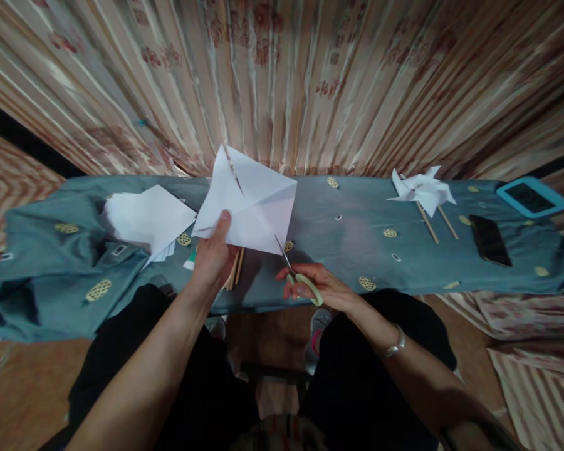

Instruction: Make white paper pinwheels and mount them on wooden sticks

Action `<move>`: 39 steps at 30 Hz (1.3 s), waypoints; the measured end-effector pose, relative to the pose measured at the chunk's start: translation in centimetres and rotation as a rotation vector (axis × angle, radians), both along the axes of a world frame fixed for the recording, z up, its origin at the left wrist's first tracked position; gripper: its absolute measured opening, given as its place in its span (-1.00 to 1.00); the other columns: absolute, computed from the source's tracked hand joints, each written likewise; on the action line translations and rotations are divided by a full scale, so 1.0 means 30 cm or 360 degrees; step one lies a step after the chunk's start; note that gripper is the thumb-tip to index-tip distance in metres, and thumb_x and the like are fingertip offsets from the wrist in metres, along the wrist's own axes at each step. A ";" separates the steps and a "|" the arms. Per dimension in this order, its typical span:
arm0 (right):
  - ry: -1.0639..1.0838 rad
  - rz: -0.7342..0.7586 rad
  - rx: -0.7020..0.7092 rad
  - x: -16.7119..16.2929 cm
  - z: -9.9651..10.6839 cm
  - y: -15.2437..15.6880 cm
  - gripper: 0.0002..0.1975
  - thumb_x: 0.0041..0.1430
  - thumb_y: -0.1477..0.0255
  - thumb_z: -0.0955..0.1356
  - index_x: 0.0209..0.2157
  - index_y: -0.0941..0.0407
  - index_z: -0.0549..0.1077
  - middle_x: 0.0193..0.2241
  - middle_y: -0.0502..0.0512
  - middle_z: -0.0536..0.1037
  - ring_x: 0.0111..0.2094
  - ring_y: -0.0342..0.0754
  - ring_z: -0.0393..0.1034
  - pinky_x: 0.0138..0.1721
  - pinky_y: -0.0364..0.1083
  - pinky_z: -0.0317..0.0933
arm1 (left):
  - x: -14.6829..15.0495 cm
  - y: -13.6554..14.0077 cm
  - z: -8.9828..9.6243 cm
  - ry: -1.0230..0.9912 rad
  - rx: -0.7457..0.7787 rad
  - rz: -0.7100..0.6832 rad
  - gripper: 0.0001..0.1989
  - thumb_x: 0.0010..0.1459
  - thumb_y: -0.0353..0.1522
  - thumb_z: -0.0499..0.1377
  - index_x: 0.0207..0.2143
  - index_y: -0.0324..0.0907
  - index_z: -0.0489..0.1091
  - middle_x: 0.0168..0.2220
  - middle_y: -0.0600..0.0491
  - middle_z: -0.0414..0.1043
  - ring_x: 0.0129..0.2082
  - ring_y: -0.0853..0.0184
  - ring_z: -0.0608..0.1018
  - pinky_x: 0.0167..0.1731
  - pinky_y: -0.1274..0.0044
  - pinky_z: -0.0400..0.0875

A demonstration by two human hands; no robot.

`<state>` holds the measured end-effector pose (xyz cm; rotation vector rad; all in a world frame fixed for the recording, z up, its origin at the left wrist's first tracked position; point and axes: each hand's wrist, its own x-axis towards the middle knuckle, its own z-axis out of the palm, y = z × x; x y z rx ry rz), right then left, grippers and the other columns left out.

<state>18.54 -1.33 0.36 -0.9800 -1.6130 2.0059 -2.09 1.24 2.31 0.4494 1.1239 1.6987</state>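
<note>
My left hand (215, 257) grips a creased white sheet of paper (258, 216) by its lower left part, thumb on top. A slit runs in from the sheet's upper left corner, and fold lines cross its middle. In my right hand (317, 285) is a pair of scissors (305, 282) with pale green handles, fingers in the loops. The blades point up at the sheet's lower right corner; whether they have cut into it I cannot tell. Below the sheet, several wooden sticks (237, 269) lie partly hidden behind my left hand.
White paper sheets (150, 216) are piled on the left of the cloth-covered table (357, 250). To the right lie white paper pinwheels (425, 188) with wooden sticks, a dark phone (490, 240) and a blue-framed device (532, 196). A pleated curtain (282, 88) hangs behind the table.
</note>
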 end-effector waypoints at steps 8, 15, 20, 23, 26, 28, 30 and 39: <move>-0.0063 0.0028 0.0060 0.002 -0.006 0.006 -0.41 -0.02 0.00 0.43 -0.14 0.20 0.47 -0.44 0.02 0.48 -0.45 -0.20 0.28 -0.40 -0.15 0.17 | 0.013 -0.004 -0.006 -0.0046 0.0035 -0.0029 -0.64 0.22 -0.43 0.16 0.08 -0.18 0.34 0.15 -0.05 0.40 0.14 0.22 0.44 0.10 0.42 0.40; -0.0093 0.0036 0.0035 0.005 0.005 0.004 -0.37 -0.03 0.00 0.43 -0.10 0.24 0.45 -0.44 0.03 0.47 -0.43 -0.18 0.29 -0.40 -0.14 0.16 | 0.014 -0.011 -0.002 -0.0038 0.0049 -0.0052 -0.69 0.25 -0.43 0.13 0.05 -0.19 0.37 0.15 -0.06 0.40 0.17 0.24 0.41 0.16 0.41 0.32; -0.0090 0.0022 0.0033 0.005 0.001 0.003 -0.39 -0.05 0.01 0.45 -0.13 0.22 0.47 -0.47 0.00 0.45 -0.45 -0.19 0.27 -0.44 -0.16 0.12 | 0.016 -0.010 0.001 -0.0059 0.0017 -0.0055 -0.68 0.25 -0.43 0.13 0.06 -0.19 0.36 0.15 -0.07 0.40 0.14 0.21 0.45 0.14 0.37 0.36; -0.0079 0.0008 0.0026 0.004 -0.004 0.003 -0.37 -0.10 -0.02 0.46 -0.16 0.21 0.49 -0.51 -0.03 0.42 -0.48 -0.21 0.25 -0.47 -0.17 0.09 | 0.015 -0.008 0.003 -0.0057 0.0006 -0.0036 -0.68 0.24 -0.43 0.14 0.06 -0.20 0.36 0.15 -0.09 0.39 0.14 0.20 0.45 0.12 0.37 0.38; -0.0065 0.0000 0.0020 0.003 -0.004 0.003 -0.40 -0.10 0.01 0.47 -0.17 0.20 0.49 -0.52 -0.04 0.43 -0.50 -0.22 0.25 -0.48 -0.18 0.11 | 0.012 -0.007 0.004 -0.0062 -0.0019 -0.0033 -0.68 0.25 -0.44 0.11 0.06 -0.20 0.36 0.18 -0.10 0.36 0.14 0.20 0.45 0.11 0.35 0.40; -0.0048 -0.0023 0.0015 0.002 -0.003 0.001 -0.43 -0.10 0.04 0.48 -0.18 0.19 0.49 -0.52 -0.04 0.44 -0.50 -0.22 0.27 -0.47 -0.18 0.15 | 0.009 -0.007 0.003 -0.0081 -0.0034 -0.0032 -0.68 0.25 -0.44 0.12 0.06 -0.20 0.36 0.18 -0.10 0.36 0.14 0.19 0.45 0.10 0.35 0.40; -0.0031 -0.0046 0.0005 0.000 -0.001 -0.001 -0.45 -0.10 0.06 0.49 -0.18 0.19 0.50 -0.53 -0.05 0.45 -0.50 -0.22 0.29 -0.45 -0.18 0.19 | 0.006 -0.006 0.000 -0.0098 -0.0024 -0.0020 -0.68 0.24 -0.44 0.14 0.05 -0.19 0.37 0.16 -0.08 0.38 0.14 0.20 0.44 0.11 0.36 0.40; -0.0030 -0.0139 -0.0091 -0.009 -0.007 -0.006 -0.47 -0.16 0.09 0.52 -0.22 0.17 0.51 -0.57 -0.08 0.45 -0.54 -0.22 0.34 -0.46 -0.18 0.27 | 0.002 -0.003 -0.003 -0.0150 0.0030 -0.0014 -0.68 0.21 -0.44 0.18 0.03 -0.17 0.39 0.08 -0.03 0.47 0.13 0.24 0.45 0.11 0.43 0.39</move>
